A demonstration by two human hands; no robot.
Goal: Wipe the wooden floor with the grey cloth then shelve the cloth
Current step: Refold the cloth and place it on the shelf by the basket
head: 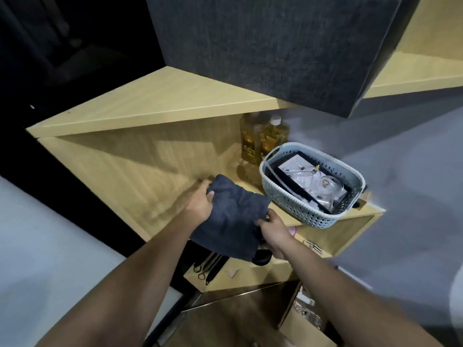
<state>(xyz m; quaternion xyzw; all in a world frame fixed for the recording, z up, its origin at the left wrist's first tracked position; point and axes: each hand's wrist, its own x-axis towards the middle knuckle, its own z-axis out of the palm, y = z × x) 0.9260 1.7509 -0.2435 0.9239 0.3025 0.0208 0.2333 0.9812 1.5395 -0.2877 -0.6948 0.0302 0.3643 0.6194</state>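
Observation:
The grey cloth is folded and held at the front edge of a light wooden shelf, partly over the shelf board and partly hanging past it. My left hand grips its upper left edge, thumb on top. My right hand pinches its right edge near the lower corner. The wooden floor shows dark brown at the bottom of the view, below the shelving.
A pale blue plastic basket with packets stands on the same shelf to the right of the cloth. Two bottles of yellow liquid stand behind it. A grey fabric box sits on the shelf above. Dark tools lie on the lower shelf.

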